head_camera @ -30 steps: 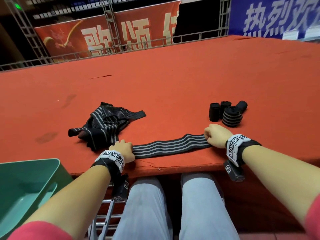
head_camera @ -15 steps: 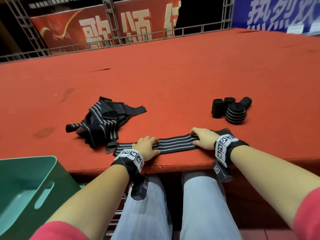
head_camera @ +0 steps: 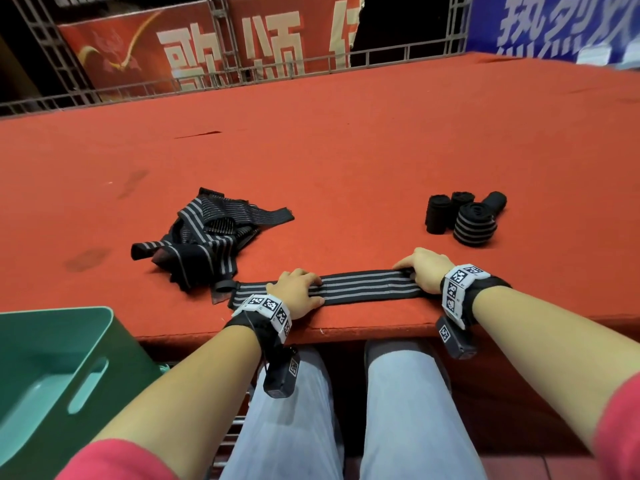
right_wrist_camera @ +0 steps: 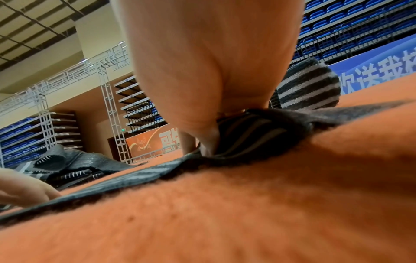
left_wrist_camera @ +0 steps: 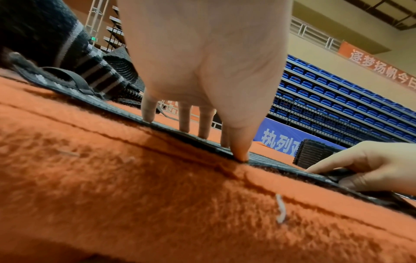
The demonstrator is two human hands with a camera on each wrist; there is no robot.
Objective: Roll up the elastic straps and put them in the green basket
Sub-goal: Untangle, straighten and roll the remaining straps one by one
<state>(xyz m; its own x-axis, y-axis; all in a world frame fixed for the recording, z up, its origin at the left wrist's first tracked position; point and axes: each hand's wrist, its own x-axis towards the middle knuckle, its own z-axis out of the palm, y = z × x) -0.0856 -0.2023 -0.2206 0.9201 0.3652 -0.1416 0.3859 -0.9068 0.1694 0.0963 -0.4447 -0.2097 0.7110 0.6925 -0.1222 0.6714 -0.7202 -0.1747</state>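
Note:
A black elastic strap with grey stripes (head_camera: 363, 287) lies flat along the front edge of the red table (head_camera: 346, 150). My left hand (head_camera: 298, 289) presses down on its left part with straight fingers; in the left wrist view the fingertips (left_wrist_camera: 203, 135) stand on the strap (left_wrist_camera: 281, 164). My right hand (head_camera: 424, 268) is at the right end, where its thumb and fingers (right_wrist_camera: 209, 142) pinch the turned-over end of the strap (right_wrist_camera: 252, 135). The green basket (head_camera: 104, 341) stands below the table edge at the lower left.
A loose pile of unrolled striped straps (head_camera: 207, 237) lies behind my left hand. Several rolled straps (head_camera: 464, 216) stand behind my right hand. A metal railing and banners (head_camera: 242, 46) close off the far side. My knees sit under the table edge.
My left hand has let go of the strap's left end, slid right along it and now presses flat. My right hand has opened from a fist and pinched the right end over.

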